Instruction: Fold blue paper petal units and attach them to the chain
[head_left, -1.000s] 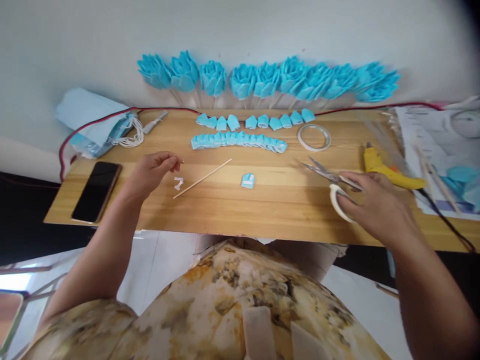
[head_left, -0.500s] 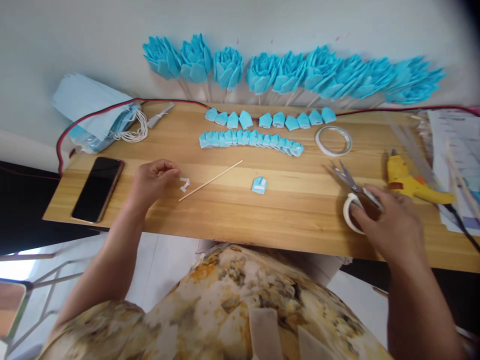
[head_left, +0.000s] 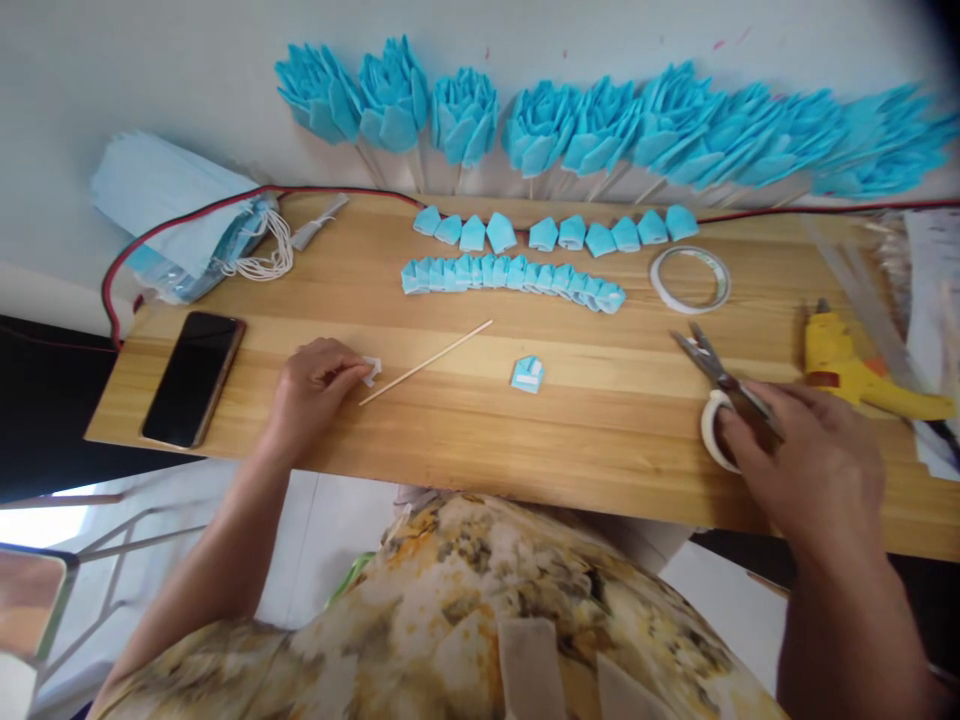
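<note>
The scissors, probably stiff and light, suit a hold at the handles, where the right hand grips; the left hand meets white scraps, grasp unclear.

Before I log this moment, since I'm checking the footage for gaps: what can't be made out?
All in the head view:
- Part of the scissors' handles: covered by the right hand.
- Whether the left hand grips the white scraps: too small, partly behind its fingertips.
- Lettering inside the tape roll: too small and blurred.
- The rest of the white sheet: cut off by the right edge.
</note>
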